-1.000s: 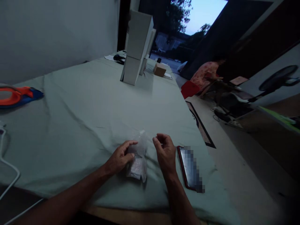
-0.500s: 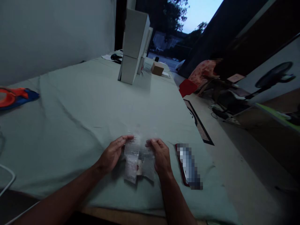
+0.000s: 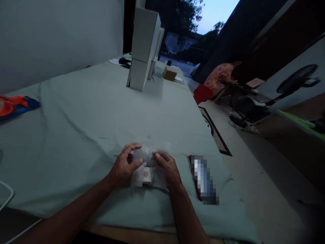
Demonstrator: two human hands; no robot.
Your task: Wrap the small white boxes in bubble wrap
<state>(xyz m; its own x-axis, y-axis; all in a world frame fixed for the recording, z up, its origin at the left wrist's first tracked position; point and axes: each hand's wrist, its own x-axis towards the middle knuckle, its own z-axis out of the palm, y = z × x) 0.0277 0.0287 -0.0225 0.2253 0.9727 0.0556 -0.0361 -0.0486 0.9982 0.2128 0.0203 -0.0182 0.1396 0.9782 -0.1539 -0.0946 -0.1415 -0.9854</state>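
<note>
Where the hands meet: near edge of the table, on the pale green cloth (image 3: 88, 112).
Left hand (image 3: 124, 167): half curled, thumb and fingertips pinching the left side of the clear plastic bag (image 3: 148, 156).
Right hand (image 3: 168, 169): fingers bent down on the bag's right half; thumb hidden, so grip cannot be told.
Bag: crumpled, lying on the cloth between both hands; small white card (image 3: 145, 174) with a red mark inside.
Phone (image 3: 203, 179): red case, flat, near the right hand, not touching.
Far end: stacked white boxes (image 3: 143, 44), upright; small brown box (image 3: 169, 73) near them.
</note>
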